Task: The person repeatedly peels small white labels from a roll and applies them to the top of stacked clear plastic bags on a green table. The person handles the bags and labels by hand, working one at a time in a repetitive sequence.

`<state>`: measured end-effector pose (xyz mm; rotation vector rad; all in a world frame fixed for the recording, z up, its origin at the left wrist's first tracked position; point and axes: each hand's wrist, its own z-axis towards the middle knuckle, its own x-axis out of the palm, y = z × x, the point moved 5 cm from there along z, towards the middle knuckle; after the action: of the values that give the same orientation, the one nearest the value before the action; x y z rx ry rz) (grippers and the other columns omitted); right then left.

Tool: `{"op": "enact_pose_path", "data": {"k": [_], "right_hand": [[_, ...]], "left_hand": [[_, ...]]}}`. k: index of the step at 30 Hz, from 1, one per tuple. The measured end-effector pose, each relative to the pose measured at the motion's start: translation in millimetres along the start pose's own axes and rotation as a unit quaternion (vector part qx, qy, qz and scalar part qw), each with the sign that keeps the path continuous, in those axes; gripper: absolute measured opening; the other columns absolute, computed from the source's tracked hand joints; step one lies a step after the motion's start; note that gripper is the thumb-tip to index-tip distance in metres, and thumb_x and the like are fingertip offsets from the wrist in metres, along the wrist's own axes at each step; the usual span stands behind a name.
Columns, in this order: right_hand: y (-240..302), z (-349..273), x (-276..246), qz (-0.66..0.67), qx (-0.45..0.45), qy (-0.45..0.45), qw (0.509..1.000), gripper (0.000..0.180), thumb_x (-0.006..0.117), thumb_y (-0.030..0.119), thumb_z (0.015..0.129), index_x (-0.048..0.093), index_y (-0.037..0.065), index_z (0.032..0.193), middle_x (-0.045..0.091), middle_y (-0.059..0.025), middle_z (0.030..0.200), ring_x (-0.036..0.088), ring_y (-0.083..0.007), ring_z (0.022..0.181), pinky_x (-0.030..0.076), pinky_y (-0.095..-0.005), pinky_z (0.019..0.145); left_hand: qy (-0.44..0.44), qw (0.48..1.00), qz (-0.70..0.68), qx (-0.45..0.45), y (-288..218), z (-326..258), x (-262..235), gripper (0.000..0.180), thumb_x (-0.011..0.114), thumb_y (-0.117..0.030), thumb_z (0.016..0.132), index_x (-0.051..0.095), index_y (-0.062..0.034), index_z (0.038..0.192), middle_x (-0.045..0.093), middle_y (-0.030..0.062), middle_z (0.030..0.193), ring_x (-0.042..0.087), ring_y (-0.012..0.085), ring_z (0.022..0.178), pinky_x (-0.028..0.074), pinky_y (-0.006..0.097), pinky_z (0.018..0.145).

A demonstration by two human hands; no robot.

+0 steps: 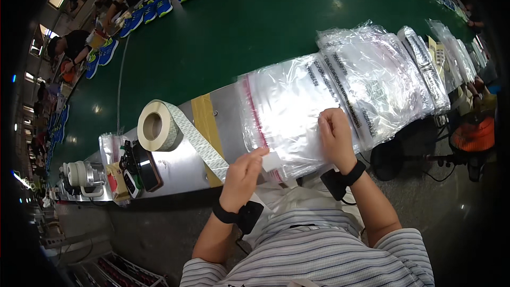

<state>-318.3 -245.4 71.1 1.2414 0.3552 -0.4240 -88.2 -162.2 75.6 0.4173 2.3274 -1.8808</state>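
My left hand is closed around the free end of a label strip, which runs down from a roll of labels standing on the metal ledge. A small white label shows at its fingertips, over the near corner of a clear plastic bag with a red seal line. On the right part of that bag rests my right hand, its fingers curled in; whatever they may pinch is hidden. A second pile of clear printed bags lies just right of it.
Left of the roll lie a phone, a small cardboard box and a clear jar. Tape crosses the ledge. Blue shoes stand along the green belt; co-workers sit beyond. An orange fan stands right.
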Motion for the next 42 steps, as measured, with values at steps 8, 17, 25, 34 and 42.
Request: {"op": "enact_pose_path", "data": {"k": [8, 17, 25, 34, 42], "right_hand": [[9.5, -8.1, 9.3, 0.147, 0.017, -0.003, 0.989, 0.007, 0.053, 0.004, 0.082, 0.058, 0.001, 0.086, 0.058, -0.0117, 0.078, 0.056, -0.0257, 0.071, 0.043, -0.0349, 0.065], [28.7, 12.2, -40.5, 0.177, 0.001, 0.090, 0.980, 0.019, 0.054, 0.020, 0.091, 0.057, 0.001, 0.093, 0.057, -0.0106, 0.090, 0.056, -0.0216, 0.081, 0.045, -0.0307, 0.071], [59.1, -36.6, -19.4, -0.186, -0.259, 0.079, 0.945, 0.031, 0.068, 0.028, 0.077, 0.061, 0.007, 0.098, 0.062, -0.0092, 0.095, 0.058, -0.0238, 0.099, 0.049, -0.0347, 0.077], [-1.8, 14.4, -59.8, 0.344, 0.225, -0.023, 0.911, 0.019, 0.051, 0.018, 0.092, 0.062, 0.002, 0.094, 0.064, -0.0068, 0.088, 0.061, -0.0126, 0.074, 0.049, -0.0262, 0.063], [-54.5, 0.8, -183.5, 0.311, 0.214, -0.232, 0.896, 0.021, 0.049, 0.023, 0.095, 0.059, 0.005, 0.097, 0.063, -0.0039, 0.087, 0.061, -0.0105, 0.071, 0.048, -0.0234, 0.063]], "left_hand": [[0.306, 0.782, -0.541, -0.040, -49.5, 92.3, 70.8, 0.044, 0.029, -0.023, 0.098, 0.048, 0.0098, 0.120, 0.054, 0.0274, 0.120, 0.054, 0.0366, 0.114, 0.044, 0.045, 0.098], [0.140, 0.933, -0.279, -0.178, -35.9, 121.7, 87.4, 0.031, 0.036, -0.018, 0.099, 0.048, 0.0046, 0.116, 0.058, 0.0159, 0.109, 0.062, 0.0229, 0.093, 0.054, 0.037, 0.083], [0.202, 0.865, -0.440, -0.131, -58.1, 34.9, 30.2, 0.060, 0.030, -0.042, 0.099, 0.025, 0.0033, 0.138, 0.033, 0.0290, 0.137, 0.042, 0.0362, 0.124, 0.045, 0.052, 0.096], [0.050, 0.922, -0.358, -0.140, -0.8, 34.6, 23.3, 0.050, 0.040, -0.025, 0.098, 0.024, -0.0038, 0.140, 0.046, 0.0211, 0.132, 0.053, 0.0338, 0.114, 0.050, 0.040, 0.086], [0.031, 0.892, -0.435, -0.121, 12.5, 4.4, 14.4, 0.046, 0.042, -0.022, 0.097, 0.030, -0.0008, 0.135, 0.045, 0.0187, 0.130, 0.051, 0.0309, 0.115, 0.047, 0.042, 0.092]]}}
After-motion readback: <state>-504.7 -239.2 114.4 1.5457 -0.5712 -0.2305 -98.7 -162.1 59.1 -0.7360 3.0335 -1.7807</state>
